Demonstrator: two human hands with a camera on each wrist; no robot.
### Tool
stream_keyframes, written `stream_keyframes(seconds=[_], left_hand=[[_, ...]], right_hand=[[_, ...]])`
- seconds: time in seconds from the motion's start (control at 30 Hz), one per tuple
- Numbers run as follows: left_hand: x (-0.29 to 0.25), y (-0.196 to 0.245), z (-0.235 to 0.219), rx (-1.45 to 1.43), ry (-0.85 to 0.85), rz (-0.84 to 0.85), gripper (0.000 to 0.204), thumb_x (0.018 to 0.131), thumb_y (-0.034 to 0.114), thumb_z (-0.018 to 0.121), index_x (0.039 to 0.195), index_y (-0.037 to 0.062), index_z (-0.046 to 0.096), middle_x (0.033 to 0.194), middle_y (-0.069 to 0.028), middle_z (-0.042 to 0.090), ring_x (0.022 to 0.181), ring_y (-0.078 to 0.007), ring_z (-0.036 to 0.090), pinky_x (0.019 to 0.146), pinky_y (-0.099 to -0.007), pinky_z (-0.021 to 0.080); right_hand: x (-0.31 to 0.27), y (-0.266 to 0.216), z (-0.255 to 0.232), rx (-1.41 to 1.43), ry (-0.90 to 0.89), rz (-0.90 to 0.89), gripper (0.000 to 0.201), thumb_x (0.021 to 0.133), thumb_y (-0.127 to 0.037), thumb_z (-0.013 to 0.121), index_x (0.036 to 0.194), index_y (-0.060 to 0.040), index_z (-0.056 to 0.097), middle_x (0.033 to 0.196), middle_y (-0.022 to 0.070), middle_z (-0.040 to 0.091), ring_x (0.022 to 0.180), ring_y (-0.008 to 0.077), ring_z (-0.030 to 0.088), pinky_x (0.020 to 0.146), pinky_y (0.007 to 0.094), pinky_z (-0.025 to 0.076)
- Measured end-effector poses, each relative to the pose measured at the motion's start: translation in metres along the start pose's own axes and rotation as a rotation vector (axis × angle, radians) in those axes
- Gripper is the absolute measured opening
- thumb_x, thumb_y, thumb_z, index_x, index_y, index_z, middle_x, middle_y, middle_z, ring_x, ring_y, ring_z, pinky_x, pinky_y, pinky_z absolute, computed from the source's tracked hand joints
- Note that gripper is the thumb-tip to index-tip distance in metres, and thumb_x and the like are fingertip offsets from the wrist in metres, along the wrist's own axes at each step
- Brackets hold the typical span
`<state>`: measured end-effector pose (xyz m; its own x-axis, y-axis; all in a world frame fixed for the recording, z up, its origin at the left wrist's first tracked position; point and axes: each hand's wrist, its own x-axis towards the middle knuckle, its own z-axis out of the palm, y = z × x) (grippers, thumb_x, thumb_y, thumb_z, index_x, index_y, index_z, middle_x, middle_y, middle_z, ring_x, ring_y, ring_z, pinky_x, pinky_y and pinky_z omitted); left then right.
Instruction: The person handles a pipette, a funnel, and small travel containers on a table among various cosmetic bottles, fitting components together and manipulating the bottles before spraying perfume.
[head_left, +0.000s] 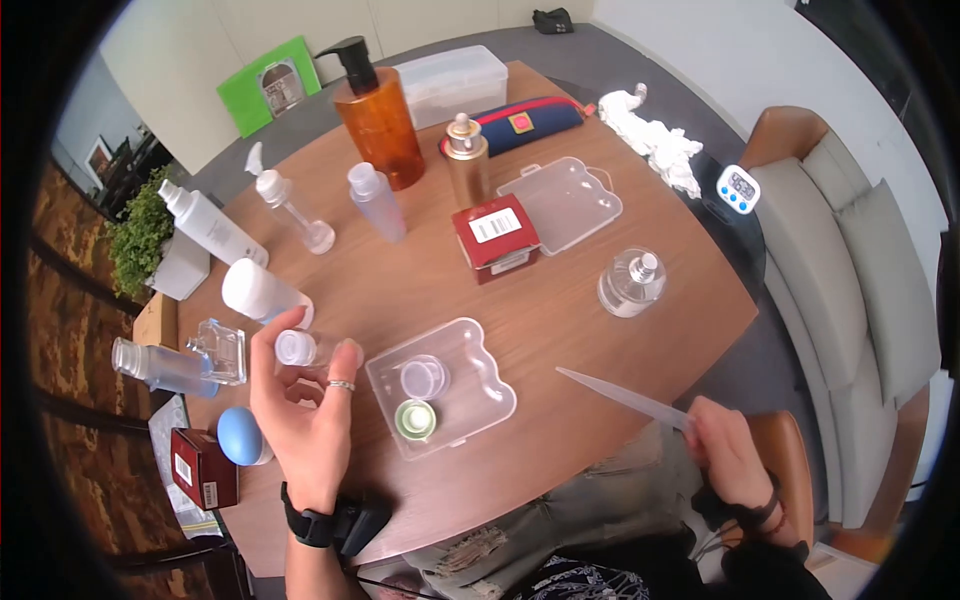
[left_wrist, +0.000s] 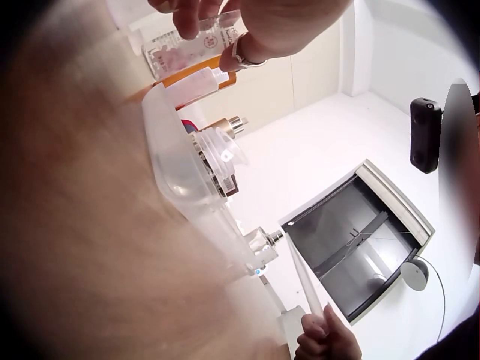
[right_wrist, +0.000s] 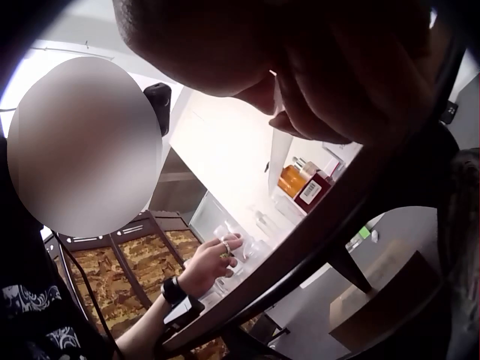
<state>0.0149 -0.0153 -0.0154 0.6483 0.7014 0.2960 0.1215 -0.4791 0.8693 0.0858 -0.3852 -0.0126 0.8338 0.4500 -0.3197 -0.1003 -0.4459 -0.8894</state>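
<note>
My left hand (head_left: 310, 430) reaches around a small clear bottle (head_left: 295, 348) with a whitish cap, thumb on one side and a bent index finger beyond it. In the left wrist view its fingertips overlap a clear bottle with printed lettering (left_wrist: 191, 54). My right hand (head_left: 722, 440) grips a long, tapered, translucent white strip (head_left: 620, 398) by its wide end, the tip pointing over the table. Between the hands lies a clear plastic tray (head_left: 482, 405) with wavy edge, holding a small round clear container (head_left: 425, 378) and a green-rimmed round one (head_left: 415, 420).
Behind stand an amber pump bottle (head_left: 385, 130), a gold bottle (head_left: 466, 165) and a red box (head_left: 495, 240). A clear glass bottle (head_left: 630, 285) is at right. At left are a white spray bottle (head_left: 215, 225), a blue egg-shaped item (head_left: 240, 437) and another red box (head_left: 205, 468).
</note>
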Motion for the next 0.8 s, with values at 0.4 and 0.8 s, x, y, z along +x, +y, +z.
stream_keyframes(seconds=[0.4,0.8], left_hand=[[-0.002,0.004,0.002,0.012,-0.016,-0.009,0.045,0.084,0.008,0.079,0.124,0.0041,0.06,0.099,-0.0025,0.062,0.071,-0.0046,0.06,0.055,-0.0181,0.042],[-0.003,0.011,0.0,0.087,-0.046,0.047,0.042,0.082,0.002,0.077,0.121,0.003,0.061,0.1,-0.0018,0.061,0.069,-0.0032,0.058,0.052,-0.0165,0.042]], right_hand=[[0.03,0.048,-0.046,-0.319,1.302,-0.884,0.028,0.107,-0.032,0.046,0.106,-0.006,0.058,0.08,0.0045,0.061,0.068,0.018,0.058,0.061,0.0309,0.044],[0.034,-0.015,-0.02,-0.728,0.456,-0.45,0.022,0.1,-0.022,0.054,0.092,-0.0028,0.058,0.071,0.0052,0.052,0.056,0.0175,0.046,0.057,0.0313,0.036]])
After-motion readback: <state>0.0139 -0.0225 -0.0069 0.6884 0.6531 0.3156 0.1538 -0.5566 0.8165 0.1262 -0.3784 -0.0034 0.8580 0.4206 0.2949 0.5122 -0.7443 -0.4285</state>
